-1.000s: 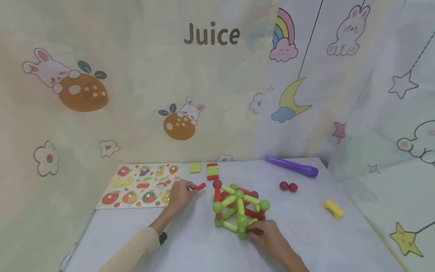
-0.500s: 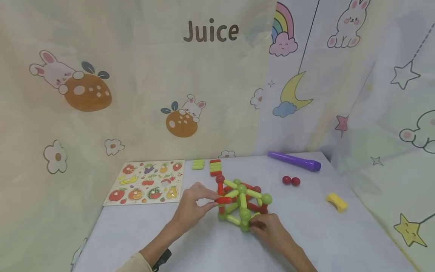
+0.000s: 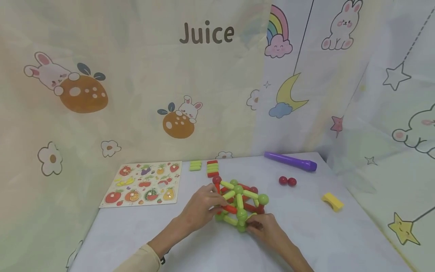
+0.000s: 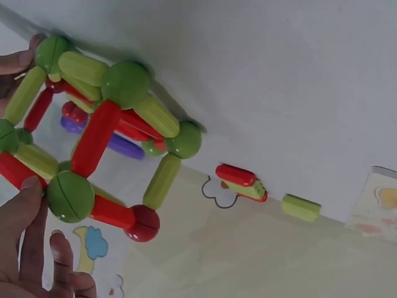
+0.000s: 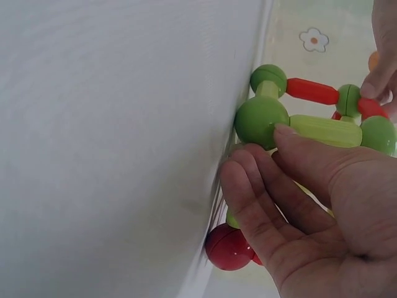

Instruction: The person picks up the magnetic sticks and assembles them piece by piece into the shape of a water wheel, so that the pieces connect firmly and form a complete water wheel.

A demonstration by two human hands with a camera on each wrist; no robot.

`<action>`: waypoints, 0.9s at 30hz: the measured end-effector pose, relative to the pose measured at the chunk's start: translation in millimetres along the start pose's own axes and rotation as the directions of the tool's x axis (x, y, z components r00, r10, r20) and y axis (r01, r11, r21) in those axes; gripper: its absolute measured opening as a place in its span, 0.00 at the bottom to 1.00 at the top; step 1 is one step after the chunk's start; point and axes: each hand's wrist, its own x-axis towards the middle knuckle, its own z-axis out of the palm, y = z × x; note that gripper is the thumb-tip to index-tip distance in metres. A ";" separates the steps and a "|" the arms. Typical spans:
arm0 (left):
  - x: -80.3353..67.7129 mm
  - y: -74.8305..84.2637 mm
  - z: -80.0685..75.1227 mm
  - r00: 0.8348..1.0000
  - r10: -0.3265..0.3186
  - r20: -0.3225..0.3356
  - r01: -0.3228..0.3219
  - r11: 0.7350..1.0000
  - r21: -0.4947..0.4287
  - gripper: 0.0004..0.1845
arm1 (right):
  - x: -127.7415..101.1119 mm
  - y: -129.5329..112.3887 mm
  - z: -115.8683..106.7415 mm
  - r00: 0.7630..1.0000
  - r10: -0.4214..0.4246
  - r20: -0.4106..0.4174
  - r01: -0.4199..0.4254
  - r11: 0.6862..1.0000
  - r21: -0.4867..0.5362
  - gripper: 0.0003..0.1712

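A toy structure of green and red balls joined by yellow-green and red rods [image 3: 239, 189] stands on the white table. My left hand [image 3: 201, 206] pinches a red rod [image 3: 231, 209] at the structure's front left, one end at the upper front green ball [image 3: 241, 214]. In the left wrist view, thumb and fingertips meet on this red rod [image 4: 17, 172], beside another green ball [image 4: 71, 197]. My right hand [image 3: 272, 231] grips the structure low at its front; the right wrist view has thumb and fingers around a bottom green ball [image 5: 262, 123]. My fingers partly hide the rod.
Behind the structure lie yellow-green rods [image 3: 195, 166] and a stack of red and yellow-green rods [image 3: 212, 169]. A fruit puzzle board [image 3: 141, 185] is at left. To the right are a purple toy microphone [image 3: 290, 161], two red balls [image 3: 287, 181] and a yellow arch block [image 3: 333, 201].
My left hand has carried the red rod rightward from beside the puzzle board to the structure's front ball. My right hand keeps its hold at the base.
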 end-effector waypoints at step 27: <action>-20.1 -7.8 7.0 0.963 -0.270 0.021 0.269 0.963 0.024 0.21 | -8.8 16.8 -31.9 0.989 0.143 -0.026 -0.143 0.990 -0.018 0.07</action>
